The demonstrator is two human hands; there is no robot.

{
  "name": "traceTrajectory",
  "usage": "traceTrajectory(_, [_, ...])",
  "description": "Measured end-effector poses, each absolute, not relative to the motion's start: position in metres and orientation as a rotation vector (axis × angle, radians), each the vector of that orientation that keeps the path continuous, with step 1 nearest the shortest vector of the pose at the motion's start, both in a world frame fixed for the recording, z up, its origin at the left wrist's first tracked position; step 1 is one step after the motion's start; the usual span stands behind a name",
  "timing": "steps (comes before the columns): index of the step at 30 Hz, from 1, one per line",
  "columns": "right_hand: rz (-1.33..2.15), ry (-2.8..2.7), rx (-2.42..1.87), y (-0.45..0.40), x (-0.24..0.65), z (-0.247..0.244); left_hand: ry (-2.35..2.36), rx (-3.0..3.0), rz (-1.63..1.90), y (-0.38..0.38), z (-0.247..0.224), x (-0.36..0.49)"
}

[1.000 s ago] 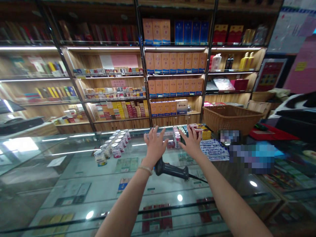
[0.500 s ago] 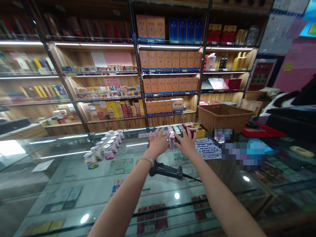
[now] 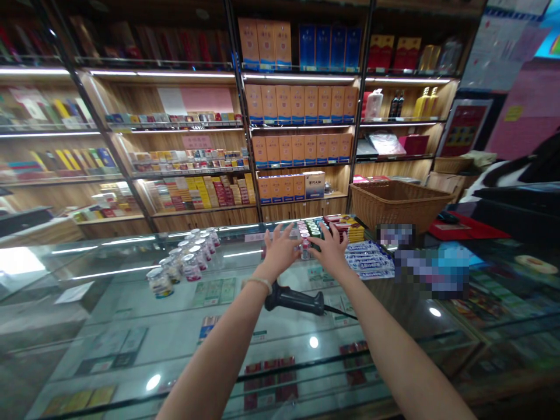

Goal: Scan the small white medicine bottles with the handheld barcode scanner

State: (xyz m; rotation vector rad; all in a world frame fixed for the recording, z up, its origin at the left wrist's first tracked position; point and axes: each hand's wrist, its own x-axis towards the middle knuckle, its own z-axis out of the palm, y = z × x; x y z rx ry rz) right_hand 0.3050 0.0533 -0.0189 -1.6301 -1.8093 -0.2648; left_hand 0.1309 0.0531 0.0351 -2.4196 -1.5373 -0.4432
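Over the glass counter [image 3: 175, 321], my left hand [image 3: 280, 252] reaches forward with its fingers spread. Beside it, my right hand [image 3: 330, 251] is spread too. A small pink-and-white container [image 3: 305, 248] stands between them, with both thumbs at its sides; whether they press on it I cannot tell. Just behind are rows of small pink-topped containers [image 3: 303, 228] and green ones [image 3: 313, 226], partly hidden by my fingers. Several blue-and-white packs [image 3: 370, 260] lie right of my right hand. A dark barcode scanner [image 3: 297, 301] lies below my wrists, its cable running right.
Several clear jars [image 3: 191, 266] stand in rows on the left of the counter. Yellow packs [image 3: 353, 233] sit at the back, before a wicker basket [image 3: 400, 204]. A red mat [image 3: 470, 227] lies on the right. Shelves [image 3: 301, 125] of boxes line the wall.
My thumbs have come slightly closer together at the sides of the pink-and-white container. The view has shifted a little; the jars, packs and scanner stay where they were.
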Motion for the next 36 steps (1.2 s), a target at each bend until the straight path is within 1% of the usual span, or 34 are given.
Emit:
traceTrajectory(11, [-0.254, -1.857, -1.542, 0.046, 0.301, -0.012, -1.507, -2.407, -0.615, 0.054, 0.033, 0.133])
traceTrajectory(19, [-0.288, -1.904, -1.493, 0.043, 0.297, -0.012, -1.472, -2.392, -0.626, 0.055, 0.030, 0.129])
traceTrajectory(30, [-0.187, -1.969, -1.456, 0.038, 0.294, -0.010, -1.497, -2.427, -0.586, 0.045, 0.036, 0.115])
traceTrajectory(36, [-0.285, -2.059, -1.443, 0.032, 0.296, -0.005, -1.539, -2.436, -0.612, 0.042, 0.031, 0.115])
